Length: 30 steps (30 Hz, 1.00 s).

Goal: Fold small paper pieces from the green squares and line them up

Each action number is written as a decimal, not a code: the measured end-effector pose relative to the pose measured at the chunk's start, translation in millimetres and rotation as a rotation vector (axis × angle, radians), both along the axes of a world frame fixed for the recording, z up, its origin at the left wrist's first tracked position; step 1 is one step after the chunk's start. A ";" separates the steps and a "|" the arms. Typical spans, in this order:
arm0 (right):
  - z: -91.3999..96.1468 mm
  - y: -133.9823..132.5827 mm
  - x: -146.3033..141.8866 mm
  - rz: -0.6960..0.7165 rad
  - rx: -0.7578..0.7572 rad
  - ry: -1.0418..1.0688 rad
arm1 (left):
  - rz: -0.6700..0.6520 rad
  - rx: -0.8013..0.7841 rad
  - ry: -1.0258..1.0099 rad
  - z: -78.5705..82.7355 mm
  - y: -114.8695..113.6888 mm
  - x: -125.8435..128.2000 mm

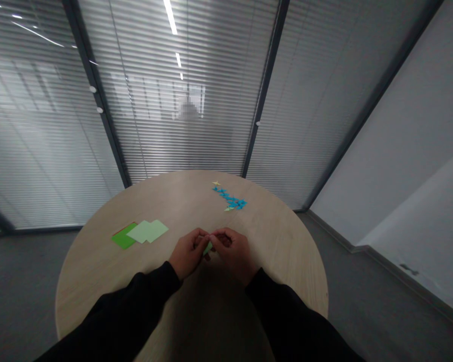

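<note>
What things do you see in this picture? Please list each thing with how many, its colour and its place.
Round table: one, pale wood, in front of the person.
Paper sheet: one, green, left side of the table.
Square papers: two, pale green, overlapping, beside the green sheet.
Small folded papers: many, blue, far right of the table.
Paper star: one, yellow, beyond the blue papers.
Window blinds: three panels, grey-white, behind the table.
Floor: one, grey, around the table.
Small paper piece: one, pale green, between the hands.
Left hand: one, pinching the paper piece.
Right hand: one, pinching the paper piece.
Sleeves: two, black, on both arms.
</note>
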State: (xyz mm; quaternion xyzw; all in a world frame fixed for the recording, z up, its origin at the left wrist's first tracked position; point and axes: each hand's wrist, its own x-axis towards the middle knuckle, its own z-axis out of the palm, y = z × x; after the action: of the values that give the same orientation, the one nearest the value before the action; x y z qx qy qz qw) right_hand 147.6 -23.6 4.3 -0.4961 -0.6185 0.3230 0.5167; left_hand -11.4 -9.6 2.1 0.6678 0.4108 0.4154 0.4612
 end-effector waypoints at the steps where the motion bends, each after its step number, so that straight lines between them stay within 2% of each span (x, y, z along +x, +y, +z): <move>1: 0.1 -0.1 0.0 0.000 0.002 -0.003 | 0.012 0.012 0.020 1.7 -0.8 0.0; 6: 5.3 -1.3 0.5 0.024 -0.016 0.059 | 0.008 0.053 0.053 8.0 -4.0 0.7; 10: 6.4 -0.4 1.9 0.037 -0.019 0.056 | 0.009 0.079 0.060 6.1 -3.6 1.3; 19: 3.8 4.8 6.1 0.025 0.008 0.094 | -0.035 -0.037 -0.107 -5.6 3.7 1.6; 22: 4.5 8.0 9.8 0.029 -0.060 0.153 | 0.032 -0.062 -0.207 -6.3 7.8 1.6; 26: -0.2 10.6 11.5 0.194 -0.185 0.146 | 0.126 -0.064 -0.310 -9.1 12.9 0.2; 30: -5.5 11.0 10.3 0.256 -0.196 0.121 | 0.162 -0.077 -0.231 -9.8 12.0 -1.6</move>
State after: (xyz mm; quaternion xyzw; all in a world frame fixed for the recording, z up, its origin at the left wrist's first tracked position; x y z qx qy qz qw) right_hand 157.9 -12.7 -1.3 -0.4412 -0.6096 0.4743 0.4569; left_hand -13.0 2.5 -7.7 0.5620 0.4231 0.5092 0.4959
